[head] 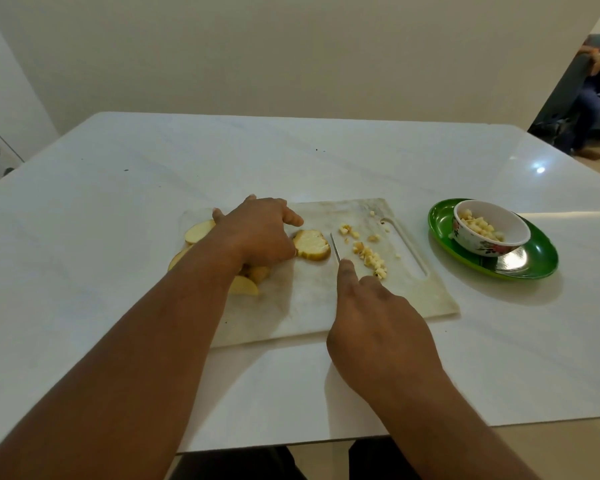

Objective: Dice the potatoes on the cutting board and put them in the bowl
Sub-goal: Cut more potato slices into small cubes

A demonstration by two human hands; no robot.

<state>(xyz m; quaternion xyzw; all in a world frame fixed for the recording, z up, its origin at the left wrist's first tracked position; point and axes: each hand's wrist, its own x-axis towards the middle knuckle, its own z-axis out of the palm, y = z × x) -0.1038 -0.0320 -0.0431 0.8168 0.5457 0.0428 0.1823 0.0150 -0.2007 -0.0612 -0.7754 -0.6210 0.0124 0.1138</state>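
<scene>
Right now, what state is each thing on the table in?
potato slice: flat on the board, uncut, beside the blade.
other slices: uncut, partly under the left hand.
diced potato: loose on the board.
cutting board: flat, stained.
knife: held by the right hand.
bowl: upright on the green plate, partly filled with dice.
left hand: resting on slices.
right hand: gripping.

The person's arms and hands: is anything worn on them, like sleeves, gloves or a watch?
No sleeves show: both forearms are bare right to the bottom edge of the picture. No gloves and no watch or bracelet either. The left hand may carry a thin ring on one finger, though it is too small to be sure. The right hand shows nothing worn.
</scene>
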